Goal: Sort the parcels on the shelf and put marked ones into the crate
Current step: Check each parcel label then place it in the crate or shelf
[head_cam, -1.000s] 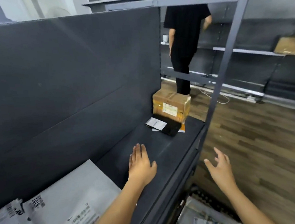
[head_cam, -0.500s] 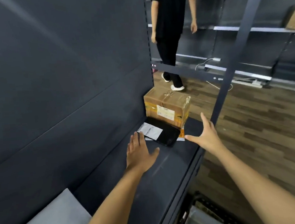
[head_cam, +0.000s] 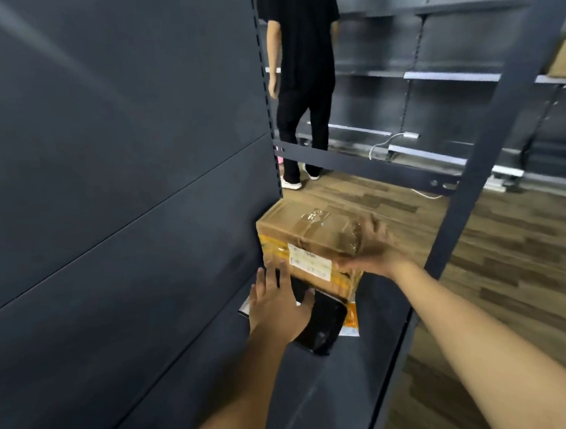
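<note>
**Cardboard box (head_cam: 311,242) is about to get picked up**

Half a second back both hands were short of the pile. Now the right hand (head_cam: 372,244) is at the box's top right corner, fingers spread. It's too blurry to say if it's touching. The left hand (head_cam: 275,306), fingers spread flat, lies over the black pouch (head_cam: 321,326) just in front of the box, mid-frame. Guessing a check for a mark comes next; no crate in view. Dark shelf (head_cam: 356,394), dark back panel (head_cam: 104,194) on the left, wood floor (head_cam: 517,280) on the right, someone in black (head_cam: 300,60) up top.
</note>
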### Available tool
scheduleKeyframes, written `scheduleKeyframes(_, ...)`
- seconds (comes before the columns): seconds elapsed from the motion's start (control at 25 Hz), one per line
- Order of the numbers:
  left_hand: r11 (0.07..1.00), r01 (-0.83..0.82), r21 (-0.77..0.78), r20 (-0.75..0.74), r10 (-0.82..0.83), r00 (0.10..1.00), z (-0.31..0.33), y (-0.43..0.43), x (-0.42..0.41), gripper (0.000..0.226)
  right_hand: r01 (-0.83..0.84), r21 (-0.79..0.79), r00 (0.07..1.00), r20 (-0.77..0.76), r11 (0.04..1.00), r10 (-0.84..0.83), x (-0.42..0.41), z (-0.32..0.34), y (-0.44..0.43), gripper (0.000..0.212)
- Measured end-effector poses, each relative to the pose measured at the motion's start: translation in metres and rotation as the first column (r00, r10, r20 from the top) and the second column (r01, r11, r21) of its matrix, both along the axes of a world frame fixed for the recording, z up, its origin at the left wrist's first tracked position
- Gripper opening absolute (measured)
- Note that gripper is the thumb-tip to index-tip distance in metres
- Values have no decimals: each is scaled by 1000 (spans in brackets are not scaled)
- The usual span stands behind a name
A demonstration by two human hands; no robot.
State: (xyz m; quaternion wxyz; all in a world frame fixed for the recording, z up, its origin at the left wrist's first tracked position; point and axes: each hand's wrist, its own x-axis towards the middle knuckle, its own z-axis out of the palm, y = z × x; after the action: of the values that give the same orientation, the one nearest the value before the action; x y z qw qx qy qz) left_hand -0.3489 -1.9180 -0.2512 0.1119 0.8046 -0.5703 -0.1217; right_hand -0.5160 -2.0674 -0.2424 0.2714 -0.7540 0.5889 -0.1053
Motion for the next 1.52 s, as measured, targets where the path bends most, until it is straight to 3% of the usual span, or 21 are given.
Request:
scheduleKeyframes(0.16, 1000, -7, -4, -26, 7, 1000, -11, -8, 8, 74, -45, -30, 989, -142, 999, 40, 21, -12, -20, 122)
scheduleKeyframes(0.24, 1000, -30, 4, -24, 30, 999, -11, -5, 17, 73, -39, -54, 992, -119, 998, 33, 25, -13, -17, 112)
scheduleKeyframes(0.36, 996, -87, 10, -54, 87, 995, -6, 7, 27, 72, -56, -212, 997, -56, 976, 45, 22, -3, 1, 101)
scheduleKeyframes(0.44, 993, -121, 1, -101, 120, 988, 3, 19, 31, 73, -43, -276, 994, 89, 960, 70, 14, 12, 14, 102)
scheduleKeyframes(0.56, 974, -224, -35, -274, 207, 939, 29, 43, 42, 81, 23, -155, 914, 403, 988, 42, 1, 54, 37, 101)
scheduleKeyframes(0.64, 931, -353, -91, -496, 265, 827, 53, 67, 53, 86, -25, 44, 822, 570, 999, -5, -12, 82, 63, 90)
scheduleKeyframes(0.76, 895, -434, -104, -838, 157, 523, 91, 117, 71, 94, -211, 377, 538, 815, 902, -215, -21, 105, 127, 89)
scheduleKeyframes(0.88, 954, -275, -122, -952, -34, 304, 122, 176, 71, 86, -377, 558, 380, 821, 739, -427, -11, 107, 202, 71)
scheduleKeyframes(0.96, 950, -224, -218, -960, -168, 225, 136, 220, 65, 72, -464, 596, 311, 802, 655, -510, 1, 110, 257, 54)
scheduleKeyframes(1.04, 932, -237, -273, -950, -223, 218, 154, 262, 63, 79, -505, 588, 334, 808, 632, -485, 10, 115, 304, 54)
scheduleKeyframes(1.2, 930, -291, -225, -954, -149, 261, 181, 339, 76, 86, -535, 528, 408, 845, 660, -345, 19, 134, 373, 68)
scheduleKeyframes(1.28, 948, -312, -60, -963, 27, 269, 195, 371, 82, 78, -532, 504, 380, 860, 680, -340, 25, 146, 397, 78)
scheduleKeyframes(1.36, 923, -355, 146, -922, 258, 290, 209, 391, 87, 75, -526, 535, 410, 840, 661, -355, 35, 158, 415, 75)
scheduleKeyframes(1.44, 893, -354, 278, -889, 379, 258, 218, 403, 89, 81, -512, 653, 530, 751, 557, -394, 43, 167, 430, 58)
scheduleKeyframes(1.52, 880, -329, 343, -878, 424, 220, 226, 411, 89, 79, -446, 767, 653, 631, 461, -420, 47, 172, 440, 56)
